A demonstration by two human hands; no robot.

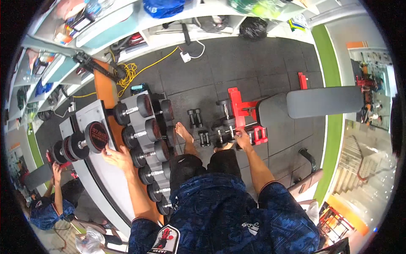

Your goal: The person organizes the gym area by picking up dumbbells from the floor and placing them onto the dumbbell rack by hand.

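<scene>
The left hand [118, 158] is at centre-left of the frame, fingers extended and slightly apart, not closed around anything. Its fingertips lie at the lower edge of the large dumbbell [96, 136]; whether they bear on it cannot be determined. This dumbbell lies by the mirror [38, 122], which reflects it.

The right hand [242, 139] is right of centre, fingers curled, just beside the small dumbbell [229, 122] and the red bench frame [239, 103]. Whether the fingers grip anything cannot be confirmed, the contact area being crowded.

Between the hands, the rack [146, 122] carries a column of dumbbells with dark round heads and metallic handles. On the dark floor [190, 80], a pair of light dumbbells [195, 118] is noted near a bare foot [184, 132], with a further short pair [204, 138] below it in the frame.

Grey bench pads [325, 103] extend to the right. A yellow cable [127, 75] lies coiled at upper left, near a white socket block [185, 57].
</scene>
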